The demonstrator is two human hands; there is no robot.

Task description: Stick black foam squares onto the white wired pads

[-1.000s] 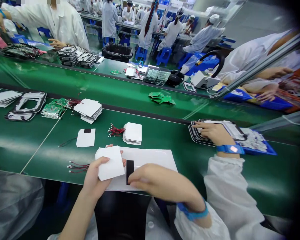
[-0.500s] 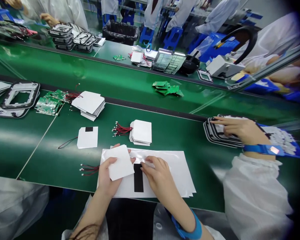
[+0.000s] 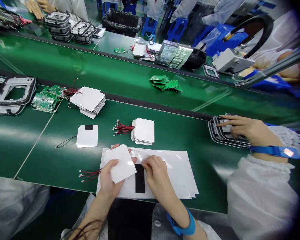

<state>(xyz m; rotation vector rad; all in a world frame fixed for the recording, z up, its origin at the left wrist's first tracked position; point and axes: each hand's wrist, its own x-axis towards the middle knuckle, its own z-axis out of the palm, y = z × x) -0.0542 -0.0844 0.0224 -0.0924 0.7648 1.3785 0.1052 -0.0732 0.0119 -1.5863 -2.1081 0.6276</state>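
Note:
My left hand [image 3: 110, 178] is closed around a few thin white square panels [image 3: 122, 163], tilted above the sheets. Red and black wires with white plugs [image 3: 90, 175] stick out to its left. Thumb and fingertips of my right hand [image 3: 156, 171] pinch at the top right corner of a black strip [image 3: 140, 180]; the corner itself is partly hidden. That strip lies on white glossy sheets [image 3: 175, 173] at the table's near edge. Beyond them sit a stack of white wired panels [image 3: 144, 130] and a single panel [image 3: 87, 138] bearing a black patch at its top.
A co-worker's hand [image 3: 252, 131] rests on stacked black-and-white frames [image 3: 215, 133] at the right. Farther left are another panel stack [image 3: 87, 100], green circuit boards [image 3: 46, 100] and more frames [image 3: 15, 91]. Green boards [image 3: 165, 83] lie beyond the dark ledge.
My right fingers have drawn together into a pinch at the strip's top corner. My left hand still holds the panels. The view has shifted slightly.

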